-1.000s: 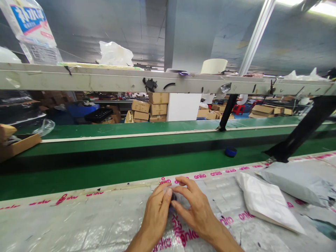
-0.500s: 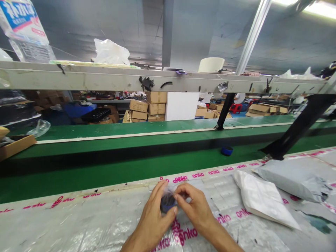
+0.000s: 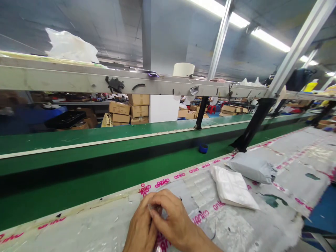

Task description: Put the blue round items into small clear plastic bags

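Observation:
Both hands are together over the plastic-covered table, near its front middle. My left hand is curled, its fingers pressed against the other hand. My right hand bends over it, thumb and fingers pinched around a small bit of clear plastic. Whatever else lies between the palms is hidden. A blue round object sits on the green conveyor beyond the table edge.
A stack of white bags and a grey plastic package lie to the right. A metal shelf rail crosses ahead, with a dark slanted post at the right. Cardboard boxes stand behind.
The view has turned to the right. My hands have closed together, and the dark blue item in clear plastic between them is now covered by the fingers.

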`<action>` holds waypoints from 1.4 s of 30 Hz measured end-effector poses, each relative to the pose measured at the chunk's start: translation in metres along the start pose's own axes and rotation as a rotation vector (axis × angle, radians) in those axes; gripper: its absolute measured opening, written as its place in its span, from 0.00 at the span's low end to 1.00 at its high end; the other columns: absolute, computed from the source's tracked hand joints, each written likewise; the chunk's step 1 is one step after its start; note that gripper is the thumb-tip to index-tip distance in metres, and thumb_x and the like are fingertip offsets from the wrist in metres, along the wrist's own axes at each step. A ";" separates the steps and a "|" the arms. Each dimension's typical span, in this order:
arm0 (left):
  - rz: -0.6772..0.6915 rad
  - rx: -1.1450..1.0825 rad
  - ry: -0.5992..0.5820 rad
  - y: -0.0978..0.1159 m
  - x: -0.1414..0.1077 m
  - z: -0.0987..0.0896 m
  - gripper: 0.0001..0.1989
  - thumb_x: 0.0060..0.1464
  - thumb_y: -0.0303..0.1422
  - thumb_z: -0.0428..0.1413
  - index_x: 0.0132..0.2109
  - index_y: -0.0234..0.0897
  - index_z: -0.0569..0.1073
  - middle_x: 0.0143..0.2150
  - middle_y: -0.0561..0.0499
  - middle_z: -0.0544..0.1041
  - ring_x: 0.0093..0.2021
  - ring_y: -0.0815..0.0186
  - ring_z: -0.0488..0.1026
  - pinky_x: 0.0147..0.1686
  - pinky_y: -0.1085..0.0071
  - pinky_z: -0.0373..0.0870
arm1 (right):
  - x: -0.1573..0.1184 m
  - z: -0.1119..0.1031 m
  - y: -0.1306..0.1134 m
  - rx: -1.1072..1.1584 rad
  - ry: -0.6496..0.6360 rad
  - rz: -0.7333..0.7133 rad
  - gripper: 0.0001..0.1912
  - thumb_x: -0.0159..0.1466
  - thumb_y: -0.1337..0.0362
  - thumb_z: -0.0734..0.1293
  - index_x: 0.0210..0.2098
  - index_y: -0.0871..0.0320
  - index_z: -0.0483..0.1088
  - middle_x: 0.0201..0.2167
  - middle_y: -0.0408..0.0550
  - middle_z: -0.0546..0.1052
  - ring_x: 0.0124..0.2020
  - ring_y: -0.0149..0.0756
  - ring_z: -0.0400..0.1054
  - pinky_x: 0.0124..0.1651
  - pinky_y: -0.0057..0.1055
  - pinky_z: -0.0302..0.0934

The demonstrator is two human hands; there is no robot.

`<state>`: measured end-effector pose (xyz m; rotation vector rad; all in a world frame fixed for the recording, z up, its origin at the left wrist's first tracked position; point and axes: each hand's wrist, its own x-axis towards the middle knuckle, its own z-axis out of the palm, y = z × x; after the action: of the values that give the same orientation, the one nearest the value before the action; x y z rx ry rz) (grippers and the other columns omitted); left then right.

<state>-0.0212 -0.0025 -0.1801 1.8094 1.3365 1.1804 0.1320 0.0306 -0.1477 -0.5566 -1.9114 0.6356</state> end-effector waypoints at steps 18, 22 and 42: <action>-0.115 0.059 0.096 -0.012 0.005 -0.003 0.24 0.61 0.57 0.52 0.55 0.52 0.76 0.62 0.51 0.73 0.62 0.54 0.70 0.66 0.51 0.68 | 0.008 -0.018 0.006 -0.072 -0.088 0.319 0.04 0.67 0.69 0.70 0.40 0.54 0.77 0.37 0.43 0.80 0.38 0.36 0.73 0.42 0.31 0.62; -0.164 0.061 0.097 -0.006 0.005 -0.004 0.22 0.58 0.59 0.53 0.49 0.55 0.79 0.60 0.53 0.74 0.62 0.52 0.70 0.67 0.47 0.67 | 0.009 -0.021 0.006 0.101 -0.078 0.446 0.03 0.66 0.68 0.70 0.38 0.54 0.78 0.33 0.41 0.80 0.35 0.34 0.73 0.39 0.28 0.63; -0.364 0.346 -0.037 0.016 -0.001 -0.020 0.28 0.58 0.58 0.51 0.55 0.45 0.72 0.55 0.44 0.75 0.56 0.45 0.72 0.59 0.44 0.66 | 0.006 -0.006 0.041 0.588 0.037 0.820 0.25 0.50 0.48 0.78 0.36 0.60 0.71 0.27 0.42 0.69 0.25 0.30 0.64 0.25 0.25 0.62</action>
<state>-0.0326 -0.0095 -0.1578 1.6996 1.8413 0.7538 0.1399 0.0664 -0.1683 -0.9438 -1.3034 1.6233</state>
